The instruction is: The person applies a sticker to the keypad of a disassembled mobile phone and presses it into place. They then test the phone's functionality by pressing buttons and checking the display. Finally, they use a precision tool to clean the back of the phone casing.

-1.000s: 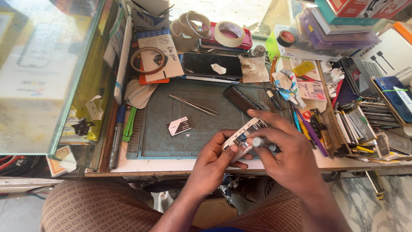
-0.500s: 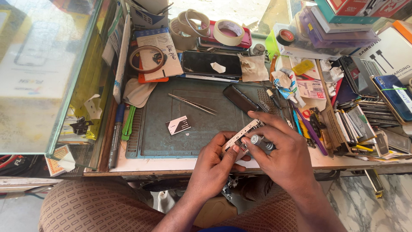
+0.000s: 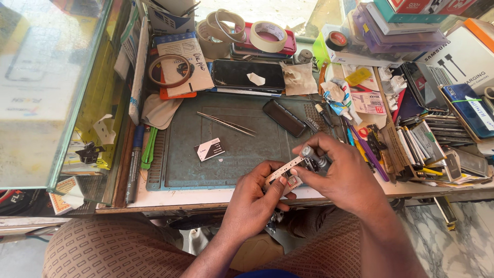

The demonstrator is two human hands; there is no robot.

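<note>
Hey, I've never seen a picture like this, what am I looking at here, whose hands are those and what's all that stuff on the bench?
There is no machine here. The view comes from a camera worn on a seated person's head, looking down at their own two bare hands over a crowded workbench. The left hand holds a small pale circuit board at the bench's front edge. The right hand holds a small screwdriver against that board. Beyond the hands lies a grey-green work mat with tweezers, a small card and a dark phone part on it. Further back are a black phone and rolls of tape.
</note>
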